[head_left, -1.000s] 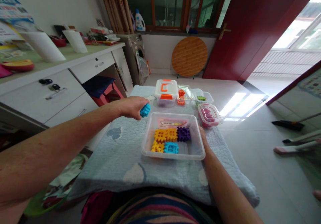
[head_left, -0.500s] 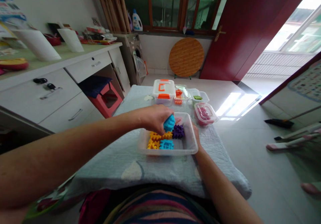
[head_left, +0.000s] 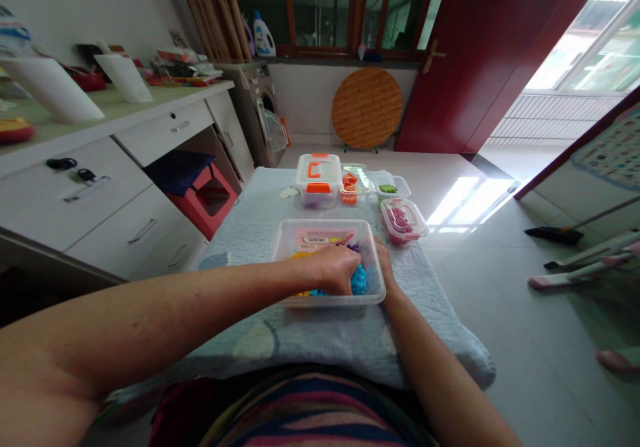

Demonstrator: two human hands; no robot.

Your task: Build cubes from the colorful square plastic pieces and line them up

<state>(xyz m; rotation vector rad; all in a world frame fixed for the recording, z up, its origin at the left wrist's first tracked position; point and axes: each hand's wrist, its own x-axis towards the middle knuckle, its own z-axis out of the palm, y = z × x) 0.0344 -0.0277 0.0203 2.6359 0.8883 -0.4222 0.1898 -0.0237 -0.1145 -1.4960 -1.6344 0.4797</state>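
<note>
While left hand pinches blue blocks, right hand touches bin, closure unclear.

The left hand, outside the clear bin 1 second ago, has lowered blue pieces into it.

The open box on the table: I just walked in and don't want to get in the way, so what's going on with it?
Someone's left hand is down inside the open box, gripping blue blocks near its right end. The right hand is at the box's right side. Yellow blocks and a bit of purple show around the left hand. Farther back stand a lidded box and smaller tubs.
</note>
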